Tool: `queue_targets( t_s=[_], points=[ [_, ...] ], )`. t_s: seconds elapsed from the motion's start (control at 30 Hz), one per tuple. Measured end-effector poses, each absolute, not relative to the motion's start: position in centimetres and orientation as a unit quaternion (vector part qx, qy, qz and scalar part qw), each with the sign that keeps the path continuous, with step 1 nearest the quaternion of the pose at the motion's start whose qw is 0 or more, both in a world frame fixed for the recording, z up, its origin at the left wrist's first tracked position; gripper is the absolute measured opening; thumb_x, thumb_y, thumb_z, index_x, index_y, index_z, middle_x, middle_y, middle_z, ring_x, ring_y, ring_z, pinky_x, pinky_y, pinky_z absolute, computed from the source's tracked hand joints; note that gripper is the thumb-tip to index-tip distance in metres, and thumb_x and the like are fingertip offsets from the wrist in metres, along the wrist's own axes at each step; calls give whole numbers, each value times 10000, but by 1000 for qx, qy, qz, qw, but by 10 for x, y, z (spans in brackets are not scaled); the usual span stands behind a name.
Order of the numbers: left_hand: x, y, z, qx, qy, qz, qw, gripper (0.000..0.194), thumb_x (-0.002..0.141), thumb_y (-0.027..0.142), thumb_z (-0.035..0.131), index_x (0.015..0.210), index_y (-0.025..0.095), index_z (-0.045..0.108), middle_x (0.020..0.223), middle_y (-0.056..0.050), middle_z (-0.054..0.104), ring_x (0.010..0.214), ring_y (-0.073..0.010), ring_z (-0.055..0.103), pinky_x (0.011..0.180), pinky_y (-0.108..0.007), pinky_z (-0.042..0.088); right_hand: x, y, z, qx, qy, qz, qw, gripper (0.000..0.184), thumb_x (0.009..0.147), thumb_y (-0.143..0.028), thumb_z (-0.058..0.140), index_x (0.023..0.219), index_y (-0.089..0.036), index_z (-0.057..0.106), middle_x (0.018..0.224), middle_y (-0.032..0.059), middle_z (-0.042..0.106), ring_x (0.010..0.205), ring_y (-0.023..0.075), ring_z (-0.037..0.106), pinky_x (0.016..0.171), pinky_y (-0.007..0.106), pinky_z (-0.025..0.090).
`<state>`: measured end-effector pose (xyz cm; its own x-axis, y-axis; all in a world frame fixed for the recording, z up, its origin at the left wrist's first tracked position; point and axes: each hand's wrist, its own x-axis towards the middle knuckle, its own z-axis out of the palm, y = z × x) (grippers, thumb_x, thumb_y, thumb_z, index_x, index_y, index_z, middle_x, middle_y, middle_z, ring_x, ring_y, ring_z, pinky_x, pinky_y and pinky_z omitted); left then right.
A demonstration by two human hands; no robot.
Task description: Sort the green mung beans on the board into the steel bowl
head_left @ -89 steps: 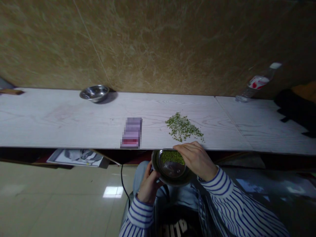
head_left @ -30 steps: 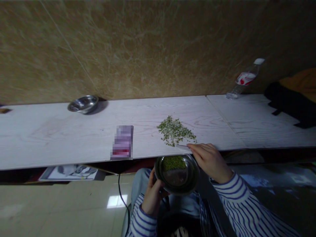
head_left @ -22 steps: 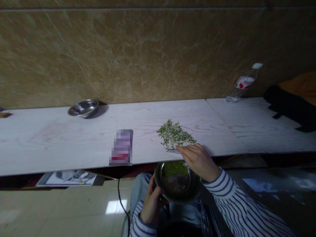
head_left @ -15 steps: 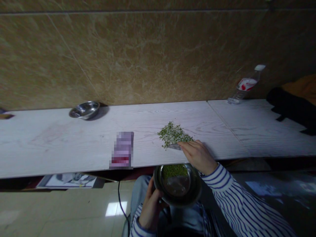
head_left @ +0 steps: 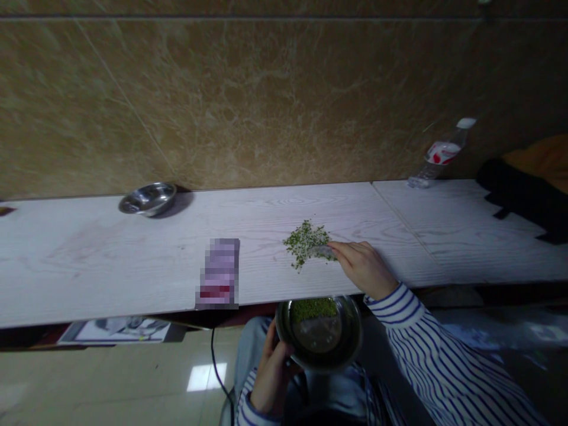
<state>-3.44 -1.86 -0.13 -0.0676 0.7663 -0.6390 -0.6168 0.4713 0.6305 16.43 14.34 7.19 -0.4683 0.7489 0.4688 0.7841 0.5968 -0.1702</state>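
1. Draw the thin flat piece (head_left: 325, 251), pinched between closed right fingers (head_left: 345, 249), lightly through the green bits (head_left: 305, 241) on the bench (head_left: 261, 234).
2. Steady the metal bowl (head_left: 354, 334) below the bench edge, left fingers (head_left: 268, 340) curled closed on its side.

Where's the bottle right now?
In the head view, the bottle stands on the right side of the table, by the wall, just left of the black and orange cloth.
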Motion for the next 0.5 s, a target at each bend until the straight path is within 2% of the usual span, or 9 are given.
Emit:
queue_targets(
  t_s=[0.27, 0.5],
  points=[
    [-39, -24, -1, 75, 523, 512, 678, 727, 689, 208, 604, 1383, 239, 388, 1104, -85, 632, 829, -218, 600, 608, -323, 500, 171, 136, 72, -463, -844, -29, 269, 241, 938, -207, 473, 1101, -171, 646, 1021, 79, 736, 878, 208, 691, 804, 354, 498],
    [-39, -30, 2, 78, 514, 528, 672, 718, 704, 237, 617, 1384, 248, 387, 1065, -83, 651, 894, -238, 612, 671, -345, 502, 179, 122, 73, -486, -819, -26, 303, 252, 937, -211, 459, 1105, -174, 644, 1037, 81, 729, 911, 211, 683, 835, 349, 515]
  ],
)
